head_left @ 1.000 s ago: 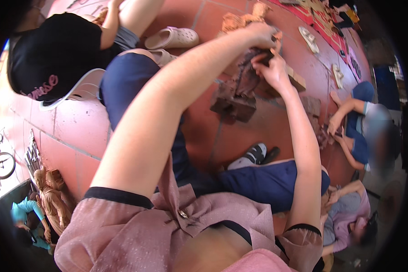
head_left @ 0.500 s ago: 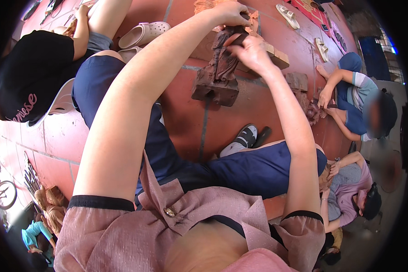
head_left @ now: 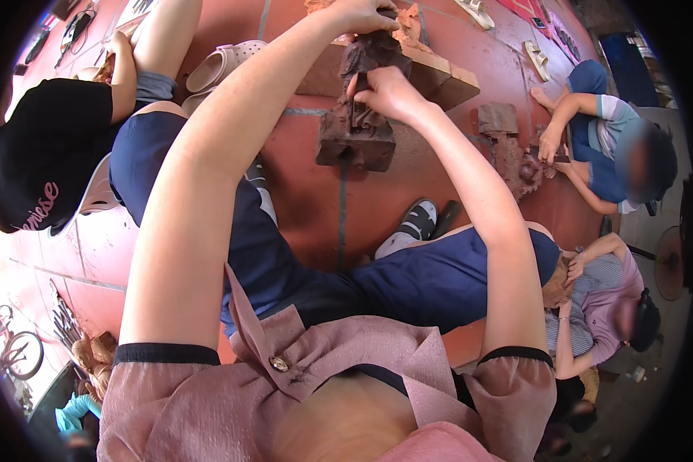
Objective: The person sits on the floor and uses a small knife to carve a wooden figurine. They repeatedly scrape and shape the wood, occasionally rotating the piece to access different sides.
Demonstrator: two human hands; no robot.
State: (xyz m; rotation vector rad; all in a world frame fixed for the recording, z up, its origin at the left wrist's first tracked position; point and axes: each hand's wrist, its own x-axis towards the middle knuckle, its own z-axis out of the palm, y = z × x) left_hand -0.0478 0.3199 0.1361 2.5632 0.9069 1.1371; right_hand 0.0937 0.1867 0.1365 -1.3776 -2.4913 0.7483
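A dark reddish-brown carved statue (head_left: pixel 354 146) leans at the top middle, its squared, notched base toward me. My left hand (head_left: pixel 366 15) is closed over its far end, and the fingers partly run behind the statue. Lower on the carved body, my right hand (head_left: pixel 391 91) is closed with fingertips pinched against the surface. A thin, dark, flat piece (head_left: pixel 355 92) shows at those fingertips; its kind cannot be made out. Behind the statue lies a lighter orange-brown wooden block (head_left: pixel 439 73), near both hands.
On the right, a person (head_left: pixel 604 127) works on another carved piece (head_left: pixel 527 169). A person in black (head_left: pixel 50 146) sits close on my left, near a pale clog (head_left: pixel 215 68). Further people sit at lower right. Sandals (head_left: pixel 537 60) lie on the red tiled floor (head_left: pixel 300 208).
My right hand has moved down the statue toward its base, and its fingers now pinch lower on the body. My left hand still holds the far end. The whole view has shifted slightly.
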